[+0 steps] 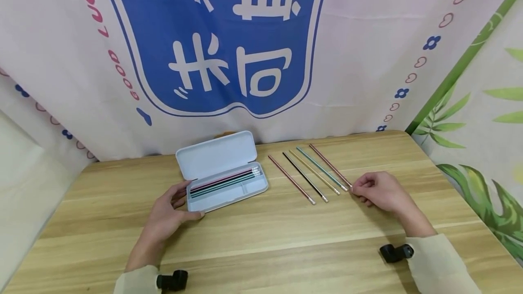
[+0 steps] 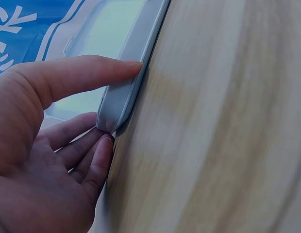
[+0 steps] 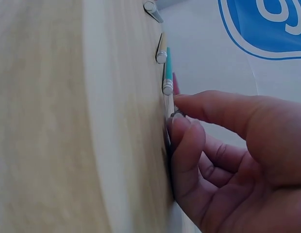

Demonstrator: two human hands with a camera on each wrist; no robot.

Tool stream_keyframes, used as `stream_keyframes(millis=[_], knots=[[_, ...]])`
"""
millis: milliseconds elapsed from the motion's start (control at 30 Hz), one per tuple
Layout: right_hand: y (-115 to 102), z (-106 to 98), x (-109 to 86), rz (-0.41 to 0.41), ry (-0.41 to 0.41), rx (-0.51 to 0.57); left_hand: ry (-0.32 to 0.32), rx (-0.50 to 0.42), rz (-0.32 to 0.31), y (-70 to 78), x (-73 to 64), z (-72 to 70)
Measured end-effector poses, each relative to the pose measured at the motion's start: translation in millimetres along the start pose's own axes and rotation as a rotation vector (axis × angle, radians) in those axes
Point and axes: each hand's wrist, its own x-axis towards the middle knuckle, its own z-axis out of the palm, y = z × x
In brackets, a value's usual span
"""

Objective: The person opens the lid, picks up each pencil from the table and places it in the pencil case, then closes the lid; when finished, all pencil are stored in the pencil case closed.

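Observation:
My left hand [image 1: 165, 214] holds the left end of an open light-blue pencil case [image 1: 224, 197], thumb along its front side and fingers at the end. In the left wrist view the thumb presses the wall of the case [image 2: 124, 94]. Several dark red and green pencils [image 1: 222, 184] lie inside. My right hand [image 1: 380, 189] pinches the near end of a red pencil [image 1: 330, 165], the rightmost in a row on the table. In the right wrist view thumb and finger hide that end. A teal pencil [image 3: 168, 68] lies right beside it.
Left of the teal pencil lie a yellow pencil [image 1: 314, 172], a black pencil [image 1: 305, 177] and another red pencil [image 1: 291, 179]. The case's raised lid [image 1: 218, 153] leans back toward a printed cloth [image 1: 351, 80] behind the wooden table [image 1: 278, 248].

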Motion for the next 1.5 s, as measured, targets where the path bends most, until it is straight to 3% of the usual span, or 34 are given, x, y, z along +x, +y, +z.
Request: stream_keyframes(millis=[267, 600, 833, 1167, 1500], knots=[[3.9, -5.4, 2.3, 0.028, -0.030, 0.220, 0.003, -0.004, 0.004, -2.3, 0.6, -0.2], [-0.6, -15.5, 1.9, 0.032, 0.019, 0.418, 0.004, -0.002, 0.006, -2.3, 1.1, -0.5], [-6.7, -20.7, -0.6, 0.014, 0.031, 0.447, 0.002, 0.007, 0.009, -2.4, 1.4, -1.3], [-10.8, -20.8, -3.5, -0.016, -0.022, 0.541, -0.005, 0.023, 0.024, -3.5, 0.3, -0.8], [-19.9, -14.1, -5.7, -0.068, -0.037, 0.537, -0.003, 0.018, 0.029, -3.4, 0.0, 0.0]])
